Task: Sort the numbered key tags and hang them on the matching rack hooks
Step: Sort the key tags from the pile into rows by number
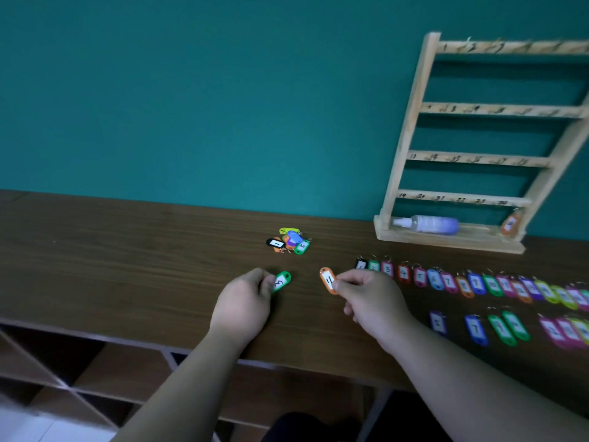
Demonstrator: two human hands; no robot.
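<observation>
1. Hands at lower centre: left hand (245, 301) has its grip clamped on green tag (282, 281), right hand (369, 298) on orange tag (328, 280) marked 11, labels up, likely for reading.
2. Just behind lies the unsorted pile (288, 240); sorted rows (478, 283) run right, in order.
3. At upper right stands the rack (411, 129); desk (127, 250) left of hands gives room.

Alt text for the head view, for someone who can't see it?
The left hand pinches a green tag and the right hand an orange tag at a brown table. A small pile of tags lies beyond, and rows of tags lie to the right, in front of a wooden rack.
</observation>
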